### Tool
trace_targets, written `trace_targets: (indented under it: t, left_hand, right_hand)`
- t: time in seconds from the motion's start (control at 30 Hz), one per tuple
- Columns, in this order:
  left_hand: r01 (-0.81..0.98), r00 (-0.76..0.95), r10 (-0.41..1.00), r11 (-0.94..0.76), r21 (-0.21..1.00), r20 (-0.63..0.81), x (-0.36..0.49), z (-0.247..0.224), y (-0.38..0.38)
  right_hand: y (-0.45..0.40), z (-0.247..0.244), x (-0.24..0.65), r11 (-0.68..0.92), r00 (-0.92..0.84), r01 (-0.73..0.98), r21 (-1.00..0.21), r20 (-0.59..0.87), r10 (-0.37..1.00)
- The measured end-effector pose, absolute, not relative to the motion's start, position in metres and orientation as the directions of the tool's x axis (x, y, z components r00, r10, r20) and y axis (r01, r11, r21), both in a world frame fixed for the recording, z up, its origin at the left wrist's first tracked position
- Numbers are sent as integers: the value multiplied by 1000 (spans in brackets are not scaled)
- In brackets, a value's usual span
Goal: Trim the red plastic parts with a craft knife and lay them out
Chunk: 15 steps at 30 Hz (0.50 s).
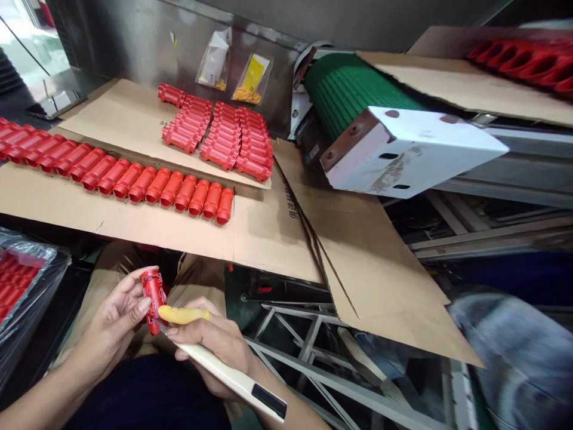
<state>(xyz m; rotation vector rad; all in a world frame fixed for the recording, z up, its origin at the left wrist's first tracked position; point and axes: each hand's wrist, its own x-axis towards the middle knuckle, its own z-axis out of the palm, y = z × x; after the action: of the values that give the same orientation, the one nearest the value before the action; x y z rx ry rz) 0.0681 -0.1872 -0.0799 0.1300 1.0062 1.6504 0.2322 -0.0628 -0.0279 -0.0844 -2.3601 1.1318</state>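
Note:
Over my lap, my left hand (119, 316) is closed on a red plastic tube (153, 292) with slots and ribs along its side, holding it nearly upright. My right hand (219, 340) grips a knife (228, 373) with a long cream handle and a black inset at its rear end. The knife's short metal blade lies against or very near the tube's lower part; I cannot tell whether it touches. A yellow cover (179, 314) sits on one digit of my right hand, its tip by the tube's side.
A long row of red tubes (156, 184) lies on cardboard (268, 239), with stacked tubes (224, 134) behind. Two plastic bags (253, 77) lean against the metal wall. A green conveyor belt (344, 89) stands right. At left is a plastic-lined box (54, 269). Another person's jeans (514, 352) show at right.

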Motion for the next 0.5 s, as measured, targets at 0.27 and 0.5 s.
trace_targets:
  t: [0.27,0.5]
  left_hand:
    - [-818,-257,843,72,571,-473,66,-77,-188]
    - [-793,-326,830,21,609,-453,65,-67,-186]
  right_hand:
    - [-58,-16,238,688,-889,-48,-724,345,302]
    - [-60,-27,244,527,-706,-84,-846,424,567]
